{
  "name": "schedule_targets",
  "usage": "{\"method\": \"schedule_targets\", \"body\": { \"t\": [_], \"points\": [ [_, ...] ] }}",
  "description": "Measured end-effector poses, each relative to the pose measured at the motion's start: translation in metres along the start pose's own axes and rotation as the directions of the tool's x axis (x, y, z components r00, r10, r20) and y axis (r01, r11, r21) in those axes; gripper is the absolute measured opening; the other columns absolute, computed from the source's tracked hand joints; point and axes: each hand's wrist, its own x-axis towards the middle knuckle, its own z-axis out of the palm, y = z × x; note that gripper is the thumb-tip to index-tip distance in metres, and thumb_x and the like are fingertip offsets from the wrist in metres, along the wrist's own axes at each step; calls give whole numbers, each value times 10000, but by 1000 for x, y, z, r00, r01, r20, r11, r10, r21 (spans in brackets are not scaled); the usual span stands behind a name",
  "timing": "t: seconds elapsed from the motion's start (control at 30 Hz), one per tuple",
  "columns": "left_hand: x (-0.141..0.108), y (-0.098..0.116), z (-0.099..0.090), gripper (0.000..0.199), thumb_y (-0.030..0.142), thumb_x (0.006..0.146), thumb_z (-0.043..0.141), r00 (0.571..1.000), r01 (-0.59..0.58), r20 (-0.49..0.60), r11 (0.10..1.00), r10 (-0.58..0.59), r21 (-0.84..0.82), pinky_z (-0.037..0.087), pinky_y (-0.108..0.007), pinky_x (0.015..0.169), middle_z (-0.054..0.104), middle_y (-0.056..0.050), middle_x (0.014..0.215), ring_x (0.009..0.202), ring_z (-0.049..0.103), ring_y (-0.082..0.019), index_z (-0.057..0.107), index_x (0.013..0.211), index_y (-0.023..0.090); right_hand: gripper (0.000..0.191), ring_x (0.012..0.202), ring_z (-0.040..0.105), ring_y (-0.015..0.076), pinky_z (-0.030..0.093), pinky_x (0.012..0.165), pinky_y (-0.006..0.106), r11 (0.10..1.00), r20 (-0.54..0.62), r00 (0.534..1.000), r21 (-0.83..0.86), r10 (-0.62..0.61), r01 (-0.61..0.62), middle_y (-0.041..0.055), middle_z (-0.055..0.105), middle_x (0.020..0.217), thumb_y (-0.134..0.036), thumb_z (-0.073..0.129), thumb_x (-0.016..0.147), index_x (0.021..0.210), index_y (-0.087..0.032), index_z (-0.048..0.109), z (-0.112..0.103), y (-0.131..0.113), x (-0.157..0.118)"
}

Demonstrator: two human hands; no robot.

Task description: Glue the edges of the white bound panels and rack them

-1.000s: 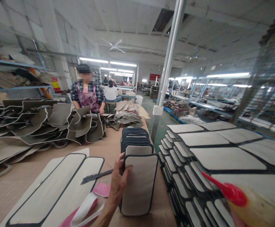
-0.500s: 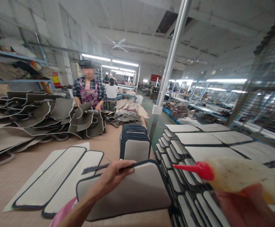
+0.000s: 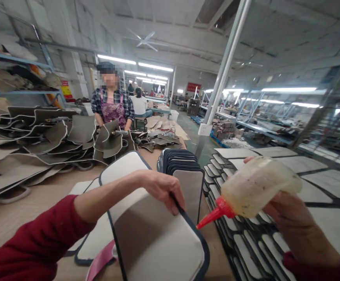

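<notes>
The pale panel (image 3: 161, 238), edged in dark binding, is held tilted above the near part of the table (image 3: 8, 222), in front of the person. The left hand (image 3: 165, 191) is clamped on its bound upper edge, thumb and fingers pinching the rim. The right hand (image 3: 287, 214) is closed around a translucent squeeze bottle (image 3: 254, 187), which is inclined with its red nozzle (image 3: 216, 212) pointing down toward the same edge. The nozzle tip is at the binding; from where I stand, I cannot tell whether it touches. Directly behind the panel, a row of similar panels (image 3: 184, 160) stands upright. To the person's left, partly covered by the forearm, further panels (image 3: 96, 238) lie flat, with a pink strip (image 3: 101, 259) near them. To the person's right rises a large layered stack (image 3: 330, 183) of pale, dark-edged panels. Farther along the table, grey-brown pieces (image 3: 52, 140) with light edges are heaped. Behind the heap stands a co-worker (image 3: 113, 107) in a checked shirt and patterned apron. A metal post (image 3: 228, 58) carries a socket box (image 3: 205, 129).
</notes>
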Motion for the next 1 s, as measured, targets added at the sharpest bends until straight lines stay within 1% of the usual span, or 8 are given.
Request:
{"method": "schedule_targets", "body": {
  "t": [0.07,0.13,0.3,0.53,0.67,0.77,0.87,1.0],
  "points": [
    [-2,1,-6,233,220,754,704,998,-3,62,999,5,-39,482,-170,722,746,-58,860,827,666,-194,769,934,87,633,866,656,282,551,760,395,999,72,997,29,17,-19,53,683,942,-363,840,522,1119,-271,651,9,4,6],
    [-3,2,-9,231,225,731,729,995,-6,96,997,14,-83,491,-179,743,748,-58,855,853,674,-209,775,907,84,647,934,641,283,525,819,392,999,108,994,37,28,-32,69,679,978,-357,839,531,1138,-253,641,16,7,8],
    [-2,3,-13,229,258,644,806,989,-47,132,985,69,-166,520,-213,758,748,-55,778,801,696,-231,786,808,99,708,790,657,270,539,690,374,998,144,988,19,49,-53,73,673,936,-466,864,508,1139,-272,609,33,5,10],
    [1,3,-13,161,143,657,775,972,-51,217,984,89,-172,513,-202,786,747,-49,777,823,697,-224,784,808,88,675,826,654,325,528,724,463,995,217,971,17,95,-101,80,678,898,-423,884,484,1090,-290,618,41,0,11],
    [1,6,-12,178,150,617,803,971,-59,219,983,96,-171,513,-206,787,744,-36,752,803,699,-227,786,787,102,678,843,653,310,522,736,437,993,203,973,37,106,-115,68,677,885,-445,881,479,1090,-289,632,49,-2,6],
    [1,7,-12,173,153,626,792,970,-57,225,983,96,-174,503,-198,808,744,-33,761,844,696,-231,788,792,103,610,815,655,282,525,732,417,990,181,977,66,114,-127,63,673,865,-459,858,523,1065,-275,646,57,-6,2],
    [0,5,-13,218,197,625,802,971,-52,221,984,89,-170,503,-213,826,747,-38,778,874,694,-249,789,818,97,502,762,655,258,532,701,398,979,187,974,131,130,-156,55,658,817,-454,818,592,1027,-266,655,57,-7,0],
    [0,3,-13,255,237,627,811,973,-56,211,986,88,-154,501,-214,833,748,-45,793,886,692,-253,787,832,86,602,817,652,278,520,747,435,970,228,965,174,127,-169,52,655,841,-358,838,532,1087,-292,615,46,1,3]
  ]
}}
